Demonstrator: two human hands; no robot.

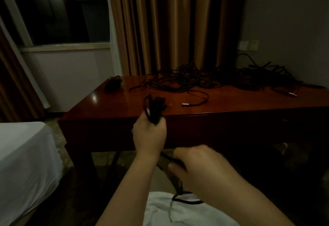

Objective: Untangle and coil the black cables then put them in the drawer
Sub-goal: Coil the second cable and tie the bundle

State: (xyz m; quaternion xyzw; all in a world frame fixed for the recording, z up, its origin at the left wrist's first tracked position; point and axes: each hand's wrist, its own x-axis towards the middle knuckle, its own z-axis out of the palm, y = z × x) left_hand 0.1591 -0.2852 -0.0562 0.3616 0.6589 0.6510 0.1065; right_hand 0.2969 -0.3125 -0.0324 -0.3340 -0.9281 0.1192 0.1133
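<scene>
Tangled cables point(222, 78) crowded the desk's point(231, 104) back edge; front edge bare. Left hand point(149, 135) gripped a coiled cable bundle point(154, 108) before the desk's front edge. Right hand point(194, 163), lower, pinched its trailing strand point(170, 159).

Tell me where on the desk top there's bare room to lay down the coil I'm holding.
The near-left stretch of the desk is bare, bordered by the small black bundle behind, the silver-tipped cable end to the right and the front edge. The back and right are crowded with the tangled cables.
</scene>
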